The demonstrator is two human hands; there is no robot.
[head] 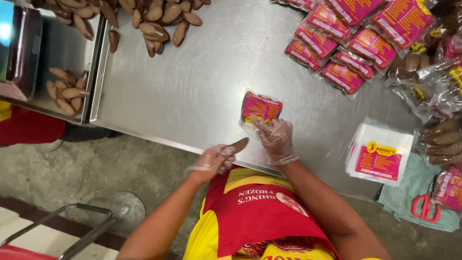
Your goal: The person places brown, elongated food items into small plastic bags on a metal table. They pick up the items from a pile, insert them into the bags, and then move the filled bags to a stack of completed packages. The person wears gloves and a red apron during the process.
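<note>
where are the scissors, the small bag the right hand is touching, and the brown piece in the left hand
red scissors (425,206), head view, on a red handle loop
small pink-labelled bag (262,107), head view, on the middle of its label
brown piece (237,145), head view, on the end that sticks out of the left hand (212,160)

The surface (192,91) is gleaming as brushed metal; on it, the pouch (260,108) is shining as glossy plastic; thin clear plastic gloves are covering both hands.

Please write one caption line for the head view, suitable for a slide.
Gloved left hand holds a brown pod; right hand holds a pink-labelled bag on a steel table.
</note>
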